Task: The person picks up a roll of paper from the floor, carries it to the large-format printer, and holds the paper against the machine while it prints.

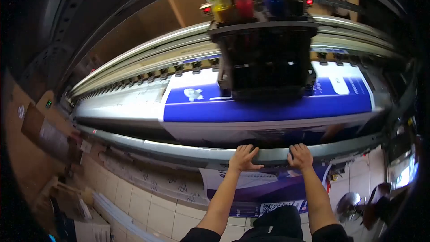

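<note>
My left hand (243,158) rests on the grey metal rail (197,149) along the front of a wide-format printer, fingers laid over the top and thumb spread out to the side. A short way to the right, my right hand (300,156) leans on the same rail, its fingers bent over the far edge and thumb apart. Beyond the rail, a blue and white printed sheet (268,112) lies on the printer bed and hangs down in front. Above the sheet is the black print carriage (268,58), slightly blurred, with yellow, red and blue ink containers (244,3) on top.
Small clamps or rollers (152,75) line the back of the bed. Below the rail, a printed banner (246,192) with a QR code hangs near my legs. A fan-like metal object (349,206) stands at right; boxes (92,231) lie at lower left on the tiled floor (152,210).
</note>
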Demonstrator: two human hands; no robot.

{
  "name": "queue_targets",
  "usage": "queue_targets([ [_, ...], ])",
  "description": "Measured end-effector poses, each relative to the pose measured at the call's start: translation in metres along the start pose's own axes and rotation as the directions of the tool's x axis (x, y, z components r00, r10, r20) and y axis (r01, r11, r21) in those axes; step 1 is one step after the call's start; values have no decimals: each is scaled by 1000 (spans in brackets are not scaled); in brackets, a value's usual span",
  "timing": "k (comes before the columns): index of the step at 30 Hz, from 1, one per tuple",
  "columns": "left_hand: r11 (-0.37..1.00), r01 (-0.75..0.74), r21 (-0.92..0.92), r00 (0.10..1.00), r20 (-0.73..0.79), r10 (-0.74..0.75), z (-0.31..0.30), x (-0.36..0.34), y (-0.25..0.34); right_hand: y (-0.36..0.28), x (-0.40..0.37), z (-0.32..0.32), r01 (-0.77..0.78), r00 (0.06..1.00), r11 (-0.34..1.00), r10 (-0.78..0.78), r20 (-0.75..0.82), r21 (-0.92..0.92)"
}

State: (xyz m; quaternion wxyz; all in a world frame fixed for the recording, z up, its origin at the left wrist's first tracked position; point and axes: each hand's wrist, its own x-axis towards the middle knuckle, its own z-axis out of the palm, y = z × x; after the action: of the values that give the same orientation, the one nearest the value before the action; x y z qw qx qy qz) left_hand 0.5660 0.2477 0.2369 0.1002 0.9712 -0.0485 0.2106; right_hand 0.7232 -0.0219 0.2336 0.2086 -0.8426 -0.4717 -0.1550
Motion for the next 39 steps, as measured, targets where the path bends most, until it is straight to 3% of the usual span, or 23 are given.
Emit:
queue_targets([
  [3, 999, -2, 36, 998, 68, -1, 1, 0, -1, 8, 0, -2, -14, 998, 1000, 13, 62, 10],
  [5, 1000, -7, 26, 999, 37, 6, 6, 1, -1, 6, -2, 6, 17, 1000, 1000, -17, -20, 18],
  [9, 1000, -15, 25, 999, -28, 16, 1, -6, -5, 5, -2, 6, -19, 998, 999, 16, 63, 33],
  [11, 999, -35, 27, 997, -67, 37, 1, 0, -1, 7, 1, 6, 35, 999, 999, -35, -28, 6],
  [14, 1000, -20, 16, 999, 40, 19, -1, 0, 0, 1, 2, -5, 19, 1000, 1000, -19, 1, -4],
  [18, 999, -32, 37, 999, -15, 32, -2, 1, 1, 0, 3, 0, 44, 996, 999, -44, -72, 3],
  [27, 998, -20, 54, 1000, -1, 20, -2, 2, 0, 4, 1, 3, 20, 1000, 999, -19, 14, -41],
  [39, 997, -39, 70, 999, -26, 40, 3, 1, -2, 5, -1, 5, 16, 1000, 1000, -16, -5, -13],
])
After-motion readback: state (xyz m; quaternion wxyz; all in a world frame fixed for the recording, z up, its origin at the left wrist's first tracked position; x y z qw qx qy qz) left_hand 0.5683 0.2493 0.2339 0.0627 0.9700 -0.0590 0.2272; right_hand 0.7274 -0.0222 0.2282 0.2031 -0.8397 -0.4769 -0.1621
